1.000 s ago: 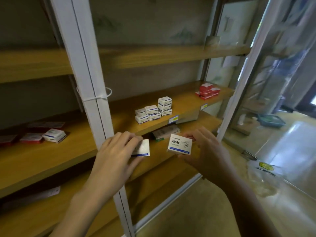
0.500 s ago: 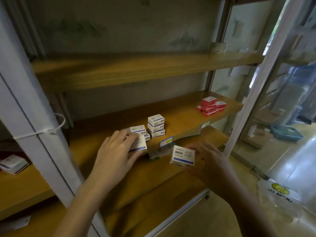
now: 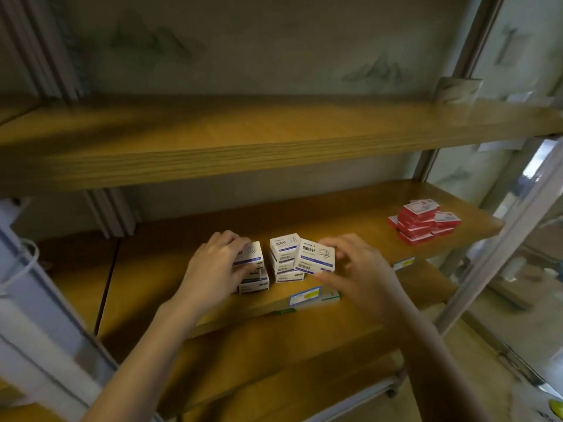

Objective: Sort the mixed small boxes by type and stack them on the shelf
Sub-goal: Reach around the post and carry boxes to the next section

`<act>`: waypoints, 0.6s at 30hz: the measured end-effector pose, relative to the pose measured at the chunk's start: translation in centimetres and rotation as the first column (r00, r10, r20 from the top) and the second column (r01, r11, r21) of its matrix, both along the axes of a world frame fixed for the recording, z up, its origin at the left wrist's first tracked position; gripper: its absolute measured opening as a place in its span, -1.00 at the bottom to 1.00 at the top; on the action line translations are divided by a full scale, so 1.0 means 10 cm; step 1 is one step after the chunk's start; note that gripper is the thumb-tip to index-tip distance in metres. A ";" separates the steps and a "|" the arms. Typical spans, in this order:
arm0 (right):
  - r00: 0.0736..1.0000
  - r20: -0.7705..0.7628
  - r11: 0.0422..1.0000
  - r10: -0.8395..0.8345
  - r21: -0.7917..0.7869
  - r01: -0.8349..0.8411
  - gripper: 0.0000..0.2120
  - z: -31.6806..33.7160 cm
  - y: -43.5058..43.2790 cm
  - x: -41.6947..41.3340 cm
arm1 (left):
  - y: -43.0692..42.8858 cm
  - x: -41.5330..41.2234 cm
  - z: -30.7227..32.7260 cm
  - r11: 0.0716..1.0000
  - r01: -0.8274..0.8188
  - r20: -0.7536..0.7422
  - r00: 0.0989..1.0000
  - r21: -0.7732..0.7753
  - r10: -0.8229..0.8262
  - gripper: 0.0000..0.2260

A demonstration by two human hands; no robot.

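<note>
Worn on the head. Faced forward and slightly down at the shelf [image 3: 350,214], close in, from just above its middle level. Took in upper board [image 3: 274,132], left post [image 3: 39,324], floor [image 3: 475,370] at right.

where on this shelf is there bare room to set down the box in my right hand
Widest bare patch: the shelf board between the white stacks and the red stack. Also the strip behind the white stacks, and the board left of the left hand. Crowded at the white stacks, where the right hand holds the box.
</note>
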State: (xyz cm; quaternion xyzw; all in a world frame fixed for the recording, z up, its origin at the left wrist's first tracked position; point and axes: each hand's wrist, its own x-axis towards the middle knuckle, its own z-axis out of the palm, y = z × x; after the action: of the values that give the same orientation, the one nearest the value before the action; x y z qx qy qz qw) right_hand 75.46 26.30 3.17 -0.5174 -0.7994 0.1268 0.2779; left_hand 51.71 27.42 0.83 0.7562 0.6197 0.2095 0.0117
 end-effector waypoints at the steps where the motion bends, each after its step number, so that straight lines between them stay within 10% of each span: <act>1: 1.000 -0.001 1.000 0.012 -0.014 -0.012 -0.55 0.01 0.08 -0.01 | 0.04 0.01 -0.01 1.000 -0.013 0.008 1.000 -0.022 0.013 -0.58; 18: 0.955 0.076 0.952 0.286 -0.136 -0.274 -0.53 -0.02 1.00 -0.24 | -0.13 0.06 0.20 0.958 -0.286 0.160 0.947 0.031 0.277 -0.61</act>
State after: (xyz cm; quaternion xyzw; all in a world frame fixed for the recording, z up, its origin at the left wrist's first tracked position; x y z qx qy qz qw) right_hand 73.10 36.25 3.00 -0.4205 -0.8675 0.1896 0.1864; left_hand 52.32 26.08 2.82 0.6416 0.7127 0.2833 0.0093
